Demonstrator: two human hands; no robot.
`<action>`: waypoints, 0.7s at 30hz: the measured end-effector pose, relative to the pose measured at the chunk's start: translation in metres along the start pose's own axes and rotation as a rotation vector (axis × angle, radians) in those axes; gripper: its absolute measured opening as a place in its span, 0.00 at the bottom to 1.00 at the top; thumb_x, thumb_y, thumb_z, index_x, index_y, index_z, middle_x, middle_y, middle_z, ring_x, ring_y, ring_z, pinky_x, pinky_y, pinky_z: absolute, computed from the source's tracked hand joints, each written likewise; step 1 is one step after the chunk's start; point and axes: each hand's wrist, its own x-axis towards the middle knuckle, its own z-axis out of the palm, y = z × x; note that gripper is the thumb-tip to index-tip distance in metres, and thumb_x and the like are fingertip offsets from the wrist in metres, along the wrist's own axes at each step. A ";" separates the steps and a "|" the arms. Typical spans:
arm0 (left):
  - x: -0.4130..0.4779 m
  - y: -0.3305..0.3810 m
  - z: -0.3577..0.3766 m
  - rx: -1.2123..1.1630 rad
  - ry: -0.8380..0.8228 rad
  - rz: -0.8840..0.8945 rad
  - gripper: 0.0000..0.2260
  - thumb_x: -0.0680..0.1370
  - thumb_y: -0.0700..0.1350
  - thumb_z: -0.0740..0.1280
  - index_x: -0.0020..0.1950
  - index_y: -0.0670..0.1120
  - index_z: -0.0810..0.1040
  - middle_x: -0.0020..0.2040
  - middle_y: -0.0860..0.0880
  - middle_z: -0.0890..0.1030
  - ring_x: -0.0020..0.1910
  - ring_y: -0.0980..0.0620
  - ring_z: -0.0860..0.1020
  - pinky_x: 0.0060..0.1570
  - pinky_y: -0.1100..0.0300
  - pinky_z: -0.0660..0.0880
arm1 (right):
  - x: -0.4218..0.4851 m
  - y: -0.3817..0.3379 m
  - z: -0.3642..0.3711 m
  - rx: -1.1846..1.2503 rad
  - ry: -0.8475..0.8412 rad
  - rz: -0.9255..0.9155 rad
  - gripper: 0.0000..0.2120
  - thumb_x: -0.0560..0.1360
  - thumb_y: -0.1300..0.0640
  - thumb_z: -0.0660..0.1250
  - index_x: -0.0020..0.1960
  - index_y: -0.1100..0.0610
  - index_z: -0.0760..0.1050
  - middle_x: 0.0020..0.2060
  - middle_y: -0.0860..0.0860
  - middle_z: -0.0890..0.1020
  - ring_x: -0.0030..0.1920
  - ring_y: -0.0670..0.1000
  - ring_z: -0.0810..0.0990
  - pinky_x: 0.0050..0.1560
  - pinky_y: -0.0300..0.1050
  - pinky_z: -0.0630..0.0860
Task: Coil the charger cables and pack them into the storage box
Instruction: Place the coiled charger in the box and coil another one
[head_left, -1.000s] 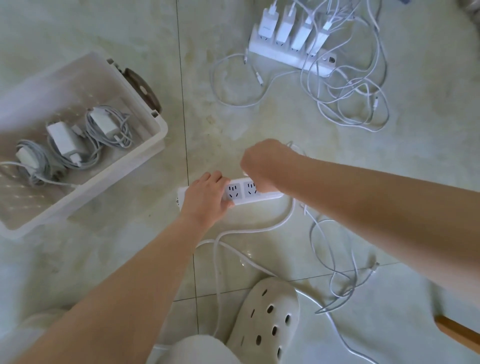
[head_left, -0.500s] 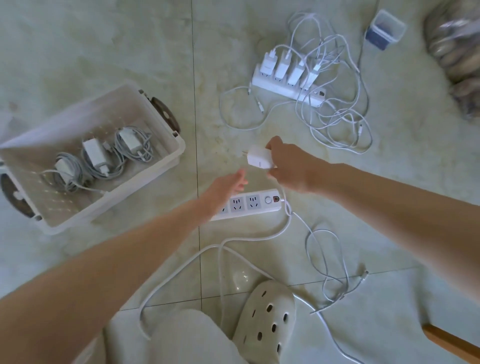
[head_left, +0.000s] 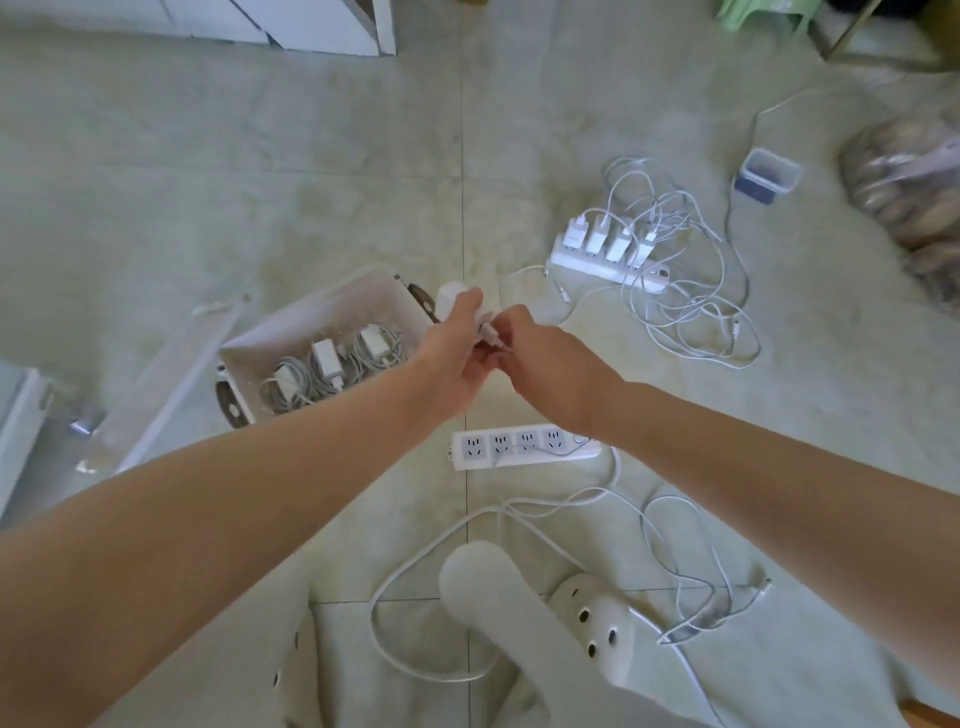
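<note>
Three coiled chargers (head_left: 327, 364) lie in the storage box (head_left: 322, 310) at left. The left hand (head_left: 457, 353) has its fingers clamped on a fourth charger (head_left: 448, 301) just right of the box, while the right hand (head_left: 545, 364) pinches its uncoiled cable (head_left: 490, 335). Four plugged chargers (head_left: 602, 240) wait on the far power strip (head_left: 597, 266).

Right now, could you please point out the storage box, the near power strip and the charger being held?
storage box (head_left: 317, 319): head view, inner far wall.
near power strip (head_left: 514, 442): head view, top face between sockets.
charger (head_left: 448, 303): head view, exposed white top end.
</note>
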 end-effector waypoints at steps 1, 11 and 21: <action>-0.004 0.006 -0.002 -0.042 0.030 0.008 0.13 0.82 0.47 0.58 0.42 0.40 0.69 0.33 0.46 0.72 0.25 0.52 0.74 0.24 0.62 0.71 | -0.004 -0.004 0.000 0.021 -0.009 -0.010 0.09 0.80 0.58 0.55 0.59 0.60 0.63 0.45 0.57 0.78 0.42 0.57 0.77 0.43 0.52 0.72; -0.105 0.065 -0.042 0.298 -0.159 -0.037 0.16 0.80 0.57 0.58 0.48 0.43 0.67 0.31 0.49 0.68 0.17 0.59 0.58 0.14 0.69 0.54 | -0.058 -0.045 -0.005 -0.132 -0.287 -0.176 0.16 0.81 0.47 0.49 0.41 0.52 0.67 0.31 0.45 0.70 0.33 0.49 0.71 0.38 0.43 0.65; -0.167 0.034 -0.038 1.665 -0.480 0.033 0.24 0.75 0.64 0.63 0.50 0.43 0.77 0.36 0.49 0.77 0.29 0.52 0.69 0.31 0.64 0.65 | -0.091 -0.049 -0.036 -0.498 -0.176 -0.076 0.20 0.77 0.42 0.57 0.34 0.54 0.66 0.32 0.48 0.69 0.40 0.51 0.71 0.44 0.45 0.69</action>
